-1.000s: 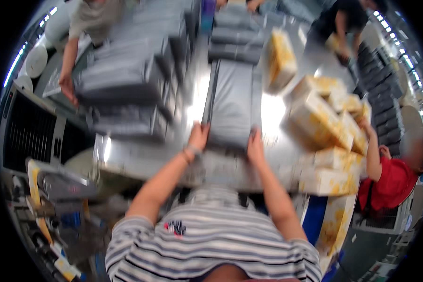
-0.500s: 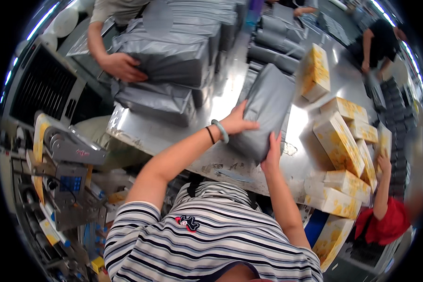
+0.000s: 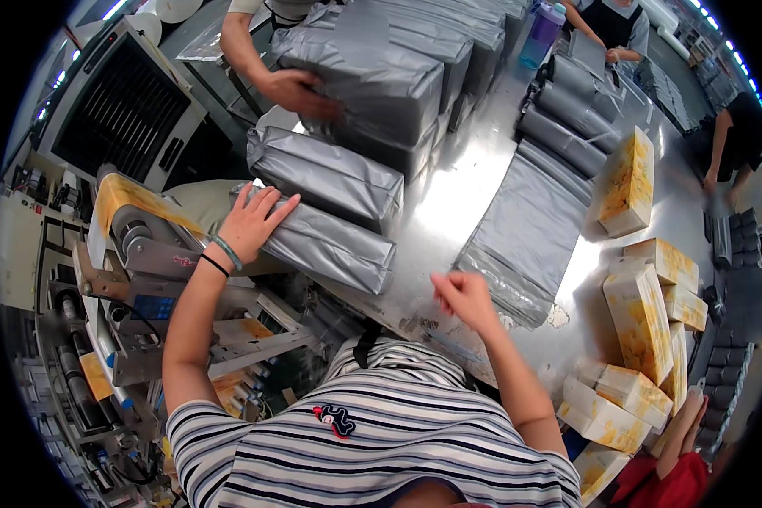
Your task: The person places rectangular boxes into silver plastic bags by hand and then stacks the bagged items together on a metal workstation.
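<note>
A grey plastic-wrapped package [image 3: 334,250] lies along the table's near left edge. My left hand [image 3: 250,224] rests on its left end, fingers spread over the top. Right behind it lies a second grey package [image 3: 326,178]. My right hand [image 3: 466,298] hovers over the near part of the table, its fingers curled and slightly blurred, with nothing visible in them. Just beyond it is a flat stack of grey plastic mailing bags [image 3: 525,229].
Grey packages [image 3: 372,76] are piled at the back left, with another person's hand [image 3: 300,93] against them. Yellow-and-white boxes [image 3: 639,313] are heaped at right; one box [image 3: 626,182] stands farther back. A roller machine [image 3: 148,237] stands at left. A purple bottle [image 3: 542,34] is at the back.
The grey package went from between my hands to the table's left edge, where my left hand lies on it. My right hand has let go. The flat bag stack is now uncovered.
</note>
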Demonstrator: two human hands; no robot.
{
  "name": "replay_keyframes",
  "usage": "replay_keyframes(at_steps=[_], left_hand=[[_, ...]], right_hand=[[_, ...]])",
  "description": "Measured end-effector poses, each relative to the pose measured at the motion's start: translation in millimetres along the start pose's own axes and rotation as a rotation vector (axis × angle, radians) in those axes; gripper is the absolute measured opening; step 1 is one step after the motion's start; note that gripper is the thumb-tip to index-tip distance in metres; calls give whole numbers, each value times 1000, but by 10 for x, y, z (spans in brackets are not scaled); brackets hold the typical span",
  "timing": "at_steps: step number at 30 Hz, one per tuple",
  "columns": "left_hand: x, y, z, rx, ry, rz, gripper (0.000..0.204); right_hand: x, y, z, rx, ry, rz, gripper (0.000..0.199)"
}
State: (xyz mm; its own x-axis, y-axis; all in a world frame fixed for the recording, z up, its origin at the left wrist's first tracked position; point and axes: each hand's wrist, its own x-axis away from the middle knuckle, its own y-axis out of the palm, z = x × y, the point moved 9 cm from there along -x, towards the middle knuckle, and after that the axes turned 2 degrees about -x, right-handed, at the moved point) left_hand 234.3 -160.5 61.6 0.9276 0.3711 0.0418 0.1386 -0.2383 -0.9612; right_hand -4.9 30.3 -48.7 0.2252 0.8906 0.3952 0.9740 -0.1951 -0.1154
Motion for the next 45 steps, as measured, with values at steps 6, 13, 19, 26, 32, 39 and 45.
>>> replay_keyframes(at_steps=[6,13,19,26,32,39,45], left_hand=[[-131,64,15,116,-60,0,106],[-519,176,-256,4,-117,14,105],[-1927,235,-449,31,14,182,99],[-3003,558,-944,-18,-142,74,124],[-2931,-459,871,51,316,373,92],[-2434,-460,3259,561,880,240,67],[-1892,-892,4466,960,905,29,96]], right_hand=[[-1305,172,-779,166,-31,-16,57],[-1478,134,-814,-218,-110,-74,32],[-1409,-852,-677,-26,-114,151,41],[724,-1344,-248,628,-304,181,29],[3249,-2377,152,1002,333,541,86],[3381,-2616,828,1253,406,768,99],[4362,-1522,995,773,671,1325,107]])
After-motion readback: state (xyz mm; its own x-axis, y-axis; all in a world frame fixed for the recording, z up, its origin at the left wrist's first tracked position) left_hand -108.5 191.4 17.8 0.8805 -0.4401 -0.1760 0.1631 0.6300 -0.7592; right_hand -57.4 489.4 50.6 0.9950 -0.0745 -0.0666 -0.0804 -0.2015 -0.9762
